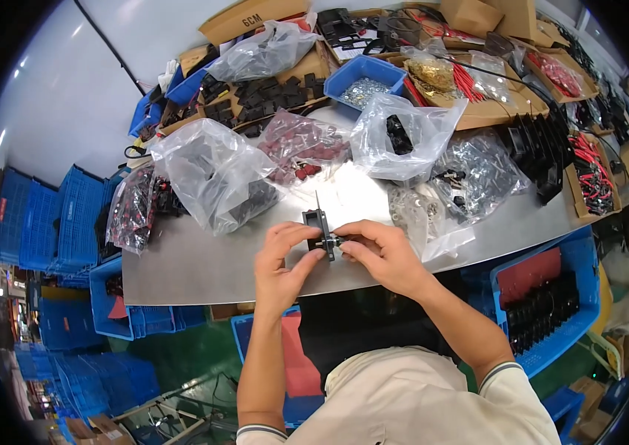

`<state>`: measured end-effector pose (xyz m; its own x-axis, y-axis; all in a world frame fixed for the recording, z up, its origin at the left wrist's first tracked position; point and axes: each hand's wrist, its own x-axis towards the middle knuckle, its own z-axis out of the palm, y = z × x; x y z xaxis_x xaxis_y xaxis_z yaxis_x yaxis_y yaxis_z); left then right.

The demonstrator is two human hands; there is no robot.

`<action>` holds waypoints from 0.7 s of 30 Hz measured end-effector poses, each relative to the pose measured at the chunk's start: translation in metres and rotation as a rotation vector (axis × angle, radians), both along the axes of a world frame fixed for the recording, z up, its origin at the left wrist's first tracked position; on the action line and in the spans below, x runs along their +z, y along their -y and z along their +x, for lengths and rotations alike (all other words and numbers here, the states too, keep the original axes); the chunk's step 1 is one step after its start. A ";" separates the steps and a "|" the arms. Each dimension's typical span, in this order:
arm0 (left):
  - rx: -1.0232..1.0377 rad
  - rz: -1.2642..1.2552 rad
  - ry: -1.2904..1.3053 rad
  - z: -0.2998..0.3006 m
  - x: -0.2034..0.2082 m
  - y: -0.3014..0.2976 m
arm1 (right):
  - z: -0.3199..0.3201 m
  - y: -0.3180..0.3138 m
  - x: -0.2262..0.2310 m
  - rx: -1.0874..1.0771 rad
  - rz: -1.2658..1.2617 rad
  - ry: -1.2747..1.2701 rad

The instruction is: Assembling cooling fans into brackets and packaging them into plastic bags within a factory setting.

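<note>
Over the near part of the metal table, both hands meet at a small black plastic housing (317,218), held upright. My left hand (282,261) grips its left side between thumb and fingers. From the right, my right hand (378,252) pinches a small dark part with a metallic glint at the housing's lower end; the fingertips cover most of it, so its kind is unclear. A thin dark spike sticks up from the top of the housing. Behind the hands lie a clear bag of dark red parts (303,152) and a clear bag with a black part (396,137).
Across the back stand a blue bin of small metal pieces (365,87) and a cardboard box of black parts (270,95). A bag of small fittings (477,174) lies right. Below the table's right edge sits a blue crate (551,297) with black parts; stacked blue crates (40,215) stand left.
</note>
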<state>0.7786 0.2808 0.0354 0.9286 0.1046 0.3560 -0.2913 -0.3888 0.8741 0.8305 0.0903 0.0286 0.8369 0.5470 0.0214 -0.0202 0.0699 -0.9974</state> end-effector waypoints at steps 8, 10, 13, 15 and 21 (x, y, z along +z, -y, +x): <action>-0.042 0.063 0.017 0.000 -0.008 0.009 | 0.002 0.013 0.001 -0.070 -0.145 0.245; -0.027 0.043 0.029 0.000 -0.009 0.011 | 0.001 0.015 -0.004 -0.071 -0.144 0.187; 0.032 0.120 0.063 0.004 -0.005 0.009 | 0.000 0.017 -0.009 -0.103 -0.130 0.115; -0.098 0.428 -0.067 0.006 -0.007 0.001 | 0.000 0.017 -0.009 -0.069 -0.157 -0.011; -0.088 0.401 -0.116 0.004 -0.010 0.000 | 0.001 0.017 -0.019 -0.054 -0.436 0.317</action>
